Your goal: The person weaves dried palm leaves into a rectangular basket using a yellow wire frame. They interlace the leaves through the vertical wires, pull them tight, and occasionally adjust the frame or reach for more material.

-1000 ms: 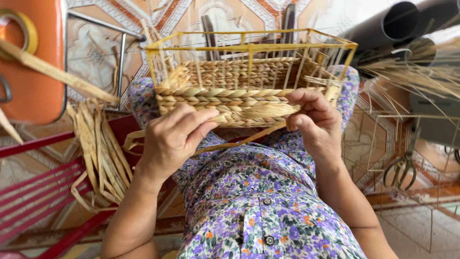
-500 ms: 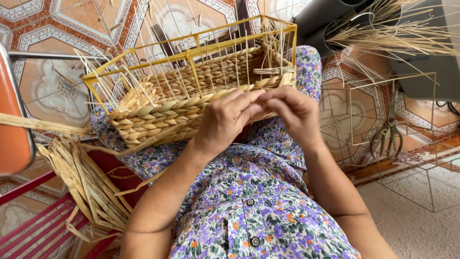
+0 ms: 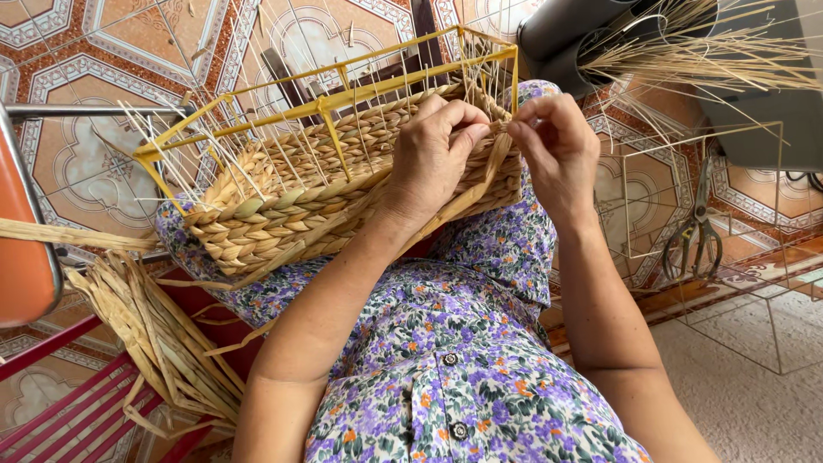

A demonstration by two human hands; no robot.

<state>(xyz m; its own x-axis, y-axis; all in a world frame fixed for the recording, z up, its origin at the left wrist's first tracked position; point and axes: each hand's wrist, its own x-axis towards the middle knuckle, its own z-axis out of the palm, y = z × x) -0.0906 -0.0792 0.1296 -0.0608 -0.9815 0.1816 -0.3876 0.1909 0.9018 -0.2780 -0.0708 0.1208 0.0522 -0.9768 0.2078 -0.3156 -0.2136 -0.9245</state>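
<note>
firstly, left to right, we list what lies before us. at the left edge of the frame, an orange chair back (image 3: 21,249); below it, lower left, a loose bundle of dried fibre strips (image 3: 163,343) draped over red slats (image 3: 60,403). centre and upper centre, resting on our lap: the basket (image 3: 343,171), a yellow wire frame with thin upright stakes, its lower walls filled with thick plaited straw-coloured rows, the upper frame bare. our left hand (image 3: 433,159) is curled over the near wall at the basket's right corner, fingers closed on the weave. just right of it, our right hand (image 3: 553,146) pinches a thin stake or strand between thumb and fingertips at that same corner; which one we cannot tell. upper right, a sheaf of fine straw (image 3: 694,60) in a dark tube (image 3: 566,34). right, scissors (image 3: 696,236) on the patterned tile floor (image 3: 86,154), beside an empty wire frame (image 3: 729,257).

risks, as we judge them: the tilted basket could slide off the lap if the left hand loosens; a brittle stake could snap under a hard pinch; the free plait end (image 3: 463,201) could slacken the row.
</note>
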